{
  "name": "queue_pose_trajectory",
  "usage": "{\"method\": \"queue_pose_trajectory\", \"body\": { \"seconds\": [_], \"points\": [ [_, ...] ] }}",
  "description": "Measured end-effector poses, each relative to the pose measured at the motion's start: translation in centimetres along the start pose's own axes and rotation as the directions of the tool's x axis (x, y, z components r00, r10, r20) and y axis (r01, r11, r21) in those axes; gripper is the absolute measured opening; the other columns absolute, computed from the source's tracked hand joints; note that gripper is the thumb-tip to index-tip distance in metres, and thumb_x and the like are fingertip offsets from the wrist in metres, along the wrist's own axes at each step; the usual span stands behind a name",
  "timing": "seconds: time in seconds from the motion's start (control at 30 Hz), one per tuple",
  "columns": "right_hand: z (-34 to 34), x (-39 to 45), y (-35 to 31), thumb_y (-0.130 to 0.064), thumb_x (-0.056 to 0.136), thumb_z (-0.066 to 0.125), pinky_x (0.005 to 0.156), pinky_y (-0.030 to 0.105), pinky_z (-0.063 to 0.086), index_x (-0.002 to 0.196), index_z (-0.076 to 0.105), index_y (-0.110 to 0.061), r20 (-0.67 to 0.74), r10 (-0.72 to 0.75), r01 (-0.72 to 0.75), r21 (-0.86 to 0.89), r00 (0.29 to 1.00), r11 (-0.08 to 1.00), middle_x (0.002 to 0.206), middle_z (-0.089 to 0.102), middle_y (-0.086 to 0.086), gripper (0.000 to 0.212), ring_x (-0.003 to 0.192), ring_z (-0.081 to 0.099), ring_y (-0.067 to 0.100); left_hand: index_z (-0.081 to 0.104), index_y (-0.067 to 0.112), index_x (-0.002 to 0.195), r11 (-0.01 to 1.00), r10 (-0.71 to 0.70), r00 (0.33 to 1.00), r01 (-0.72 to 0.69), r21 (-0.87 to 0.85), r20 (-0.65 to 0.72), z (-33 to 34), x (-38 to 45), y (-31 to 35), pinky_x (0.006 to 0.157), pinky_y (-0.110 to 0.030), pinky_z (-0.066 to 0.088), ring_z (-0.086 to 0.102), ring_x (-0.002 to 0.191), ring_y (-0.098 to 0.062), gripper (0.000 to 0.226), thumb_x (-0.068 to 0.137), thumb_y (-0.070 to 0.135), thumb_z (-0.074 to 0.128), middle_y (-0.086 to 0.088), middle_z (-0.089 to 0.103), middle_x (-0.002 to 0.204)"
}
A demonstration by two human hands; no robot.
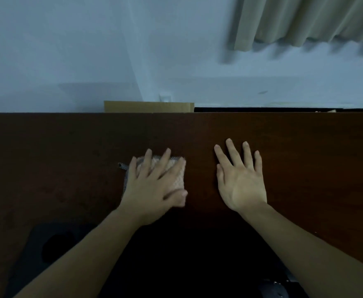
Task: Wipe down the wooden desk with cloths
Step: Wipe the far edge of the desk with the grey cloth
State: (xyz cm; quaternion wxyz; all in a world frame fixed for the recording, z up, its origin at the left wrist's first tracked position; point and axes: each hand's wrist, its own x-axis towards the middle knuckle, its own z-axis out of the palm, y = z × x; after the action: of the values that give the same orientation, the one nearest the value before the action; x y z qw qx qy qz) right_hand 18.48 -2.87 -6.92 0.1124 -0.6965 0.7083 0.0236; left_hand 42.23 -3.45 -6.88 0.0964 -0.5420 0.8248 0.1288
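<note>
the left hand [152,186] is pressing a folded, pale cloth [174,173] flat against the dark wooden tabletop [305,147], its fingers [164,160] lying straight and spread over the fabric rather than curling round it. the cloth is sitting under that palm, well short of the tabletop's far edge, with a grey corner poking out beyond the little finger. just right of the cloth, the right hand [242,179] is resting flat on bare wood, fingers straight and apart, holding nothing.

the likely trouble: the left hand is only pressing, not gripping, so a quick stroke could let the cloth bunch or slip out from under the palm. the bare right hand could also be leaving fresh smudges on the wood beside the cloth. a dark flat object [47,244] is lying near the cloth-side forearm and could be nudged.
</note>
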Motion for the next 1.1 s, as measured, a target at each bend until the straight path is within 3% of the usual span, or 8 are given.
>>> {"method": "queue_pose_trajectory", "body": {
  "seconds": [0.1, 0.27, 0.4, 0.6, 0.7, 0.77, 0.87, 1.1],
  "points": [
    [-0.1, 0.1, 0.2, -0.044, 0.103, 0.005, 0.125, 0.054, -0.002, 0.162, 0.009, -0.036, -0.008, -0.005, 0.005, 0.0, 1.0, 1.0, 0.171, 0.001, -0.001, 0.06, 0.156, -0.006, 0.034, -0.019, 0.05, 0.154, 0.995, -0.087, 0.995, 0.089, 0.035, -0.04, -1.5, 4.6, -1.6, 0.119, -0.065, -0.01, -0.02, 0.153, -0.037, 0.081, 0.083, 0.085, -0.007, 0.007, -0.025, 0.166],
    [-0.1, 0.1, 0.0, -0.049, 0.092, -0.01, 0.125, 0.051, -0.005, 0.161, 0.003, -0.038, 0.011, -0.007, 0.007, -0.001, 1.0, 1.0, 0.17, -0.004, -0.005, 0.07, 0.156, -0.011, 0.031, -0.017, 0.047, 0.156, 0.989, -0.148, 0.988, 0.149, 0.012, -0.048, -3.0, 9.3, -2.7, 0.118, -0.067, -0.012, -0.02, 0.152, -0.039, 0.078, 0.09, 0.079, 0.006, 0.003, -0.023, 0.167],
    [-0.5, 0.2, -0.6, -0.05, 0.096, -0.004, 0.125, 0.051, -0.004, 0.16, 0.004, -0.041, 0.043, 0.029, -0.028, -0.018, 0.999, 0.999, 0.17, -0.002, -0.007, 0.065, 0.156, -0.009, 0.029, -0.019, 0.046, 0.155, 1.0, 0.001, 1.0, -0.001, 0.01, -0.017, -2.6, 5.2, -2.3, 0.118, -0.067, -0.013, -0.021, 0.152, -0.039, 0.075, 0.092, 0.078, 0.007, 0.004, -0.024, 0.167],
    [-1.6, 1.5, -4.8, -0.045, 0.102, 0.014, 0.12, 0.063, -0.002, 0.154, 0.036, -0.037, -0.04, 0.042, -0.039, 0.073, 0.998, 0.997, 0.165, 0.027, -0.007, 0.057, 0.155, 0.006, 0.034, -0.027, 0.051, 0.15, 0.98, 0.196, 0.974, -0.199, 0.015, 0.112, -1.5, -1.4, -3.9, 0.117, -0.057, -0.023, -0.04, 0.146, -0.027, 0.074, 0.095, 0.078, 0.014, 0.013, -0.037, 0.16],
    [-0.7, 2.4, -7.5, -0.042, 0.106, 0.018, 0.122, 0.062, -0.005, 0.158, 0.022, -0.038, 0.017, 0.035, -0.037, 0.162, 0.999, 0.986, 0.169, 0.013, -0.005, 0.053, 0.156, -0.003, 0.033, -0.023, 0.052, 0.152, 0.993, 0.12, 0.991, -0.121, 0.011, 0.066, -2.0, 0.8, -6.1, 0.118, -0.057, -0.021, -0.034, 0.149, -0.028, 0.073, 0.093, 0.078, 0.012, 0.012, -0.031, 0.163],
    [0.2, 2.5, -8.0, -0.046, 0.1, 0.005, 0.122, 0.062, -0.008, 0.16, 0.017, -0.037, 0.019, 0.053, -0.055, 0.124, 0.998, 0.991, 0.17, 0.005, -0.002, 0.061, 0.155, -0.009, 0.035, -0.02, 0.049, 0.154, 0.999, 0.04, 0.999, -0.04, 0.027, 0.0, -2.3, 3.5, -7.6, 0.119, -0.06, -0.017, -0.026, 0.151, -0.032, 0.075, 0.09, 0.079, 0.005, 0.009, -0.026, 0.166],
    [0.6, 2.5, -7.9, -0.05, 0.087, -0.01, 0.12, 0.064, -0.009, 0.159, 0.022, -0.035, -0.026, 0.043, -0.041, 0.085, 0.999, 0.996, 0.17, 0.008, 0.0, 0.08, 0.155, -0.006, 0.038, -0.017, 0.048, 0.156, 0.998, -0.042, 0.998, 0.044, 0.036, -0.05, -3.2, 7.7, -9.5, 0.119, -0.063, -0.012, -0.02, 0.153, -0.036, 0.081, 0.084, 0.084, -0.004, 0.006, -0.023, 0.167],
    [0.6, 2.5, -8.3, -0.053, 0.09, -0.012, 0.12, 0.063, -0.01, 0.159, 0.021, -0.037, -0.026, 0.042, -0.04, 0.082, 0.999, 0.996, 0.17, 0.007, -0.001, 0.078, 0.155, -0.008, 0.036, -0.008, 0.045, 0.159, 0.995, -0.095, 0.99, 0.095, -0.005, -0.108, -4.3, 11.3, -11.1, 0.119, -0.065, -0.011, -0.016, 0.154, -0.037, 0.075, 0.092, 0.077, 0.007, 0.005, -0.018, 0.169]
  ]
}}
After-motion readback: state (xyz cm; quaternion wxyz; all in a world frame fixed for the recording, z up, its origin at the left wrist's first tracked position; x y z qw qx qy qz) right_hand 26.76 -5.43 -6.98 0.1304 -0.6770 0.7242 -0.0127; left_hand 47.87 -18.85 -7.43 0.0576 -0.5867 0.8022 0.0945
